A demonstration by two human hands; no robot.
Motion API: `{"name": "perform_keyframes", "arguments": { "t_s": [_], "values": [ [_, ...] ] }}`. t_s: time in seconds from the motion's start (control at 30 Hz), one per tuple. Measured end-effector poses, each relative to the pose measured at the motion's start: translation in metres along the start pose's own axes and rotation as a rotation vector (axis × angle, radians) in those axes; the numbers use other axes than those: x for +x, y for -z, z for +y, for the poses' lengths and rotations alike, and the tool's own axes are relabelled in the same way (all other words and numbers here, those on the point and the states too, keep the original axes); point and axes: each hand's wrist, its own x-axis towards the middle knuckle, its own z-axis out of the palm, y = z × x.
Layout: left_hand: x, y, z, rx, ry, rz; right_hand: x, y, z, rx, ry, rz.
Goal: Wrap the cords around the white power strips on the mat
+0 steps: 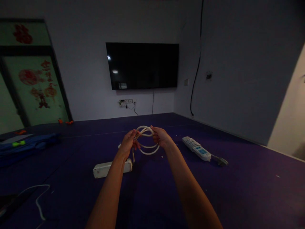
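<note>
Several loops of white cord [145, 128] hang between your hands above the purple mat [238, 190], just beyond the white power strip [111, 169] that the cord drops down to. Nothing binds those loops, so by the look of it they could spring apart or tangle if either grip slackens. With both arms stretched forward, your left hand [129, 142] and right hand [161, 136] each close their fingers around the coil's upper part.

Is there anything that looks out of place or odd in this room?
A black cable hangs loose down the wall, its end dangling free. A thin white cord lies stray on the floor, lower left.
</note>
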Motion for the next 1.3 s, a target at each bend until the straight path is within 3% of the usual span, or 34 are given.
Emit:
{"name": "perform_keyframes", "arguments": {
  "t_s": [0.27, 0.47, 0.7, 0.9, 1.1, 1.3],
  "values": [
    [-0.005, 0.003, 0.005, -0.025, 0.024, -0.094, -0.011, -0.009, -0.008, -0.025, 0.073, 0.055],
    [-0.007, -0.004, 0.010, 0.043, -0.065, -0.070, -0.016, -0.014, -0.010, 0.002, 0.142, -0.020],
    [-0.004, -0.006, 0.005, -0.016, -0.143, 0.029, -0.020, -0.025, -0.014, -0.062, 0.187, 0.018],
    [-0.003, -0.006, 0.004, -0.034, -0.125, 0.026, -0.020, -0.015, -0.017, -0.035, 0.143, -0.151],
    [-0.003, -0.005, 0.003, -0.039, -0.131, -0.038, -0.020, -0.002, -0.020, -0.008, 0.153, -0.096],
    [-0.005, -0.002, 0.005, -0.037, -0.125, -0.093, -0.014, 0.014, -0.020, -0.024, 0.200, -0.152]
  ]
}}
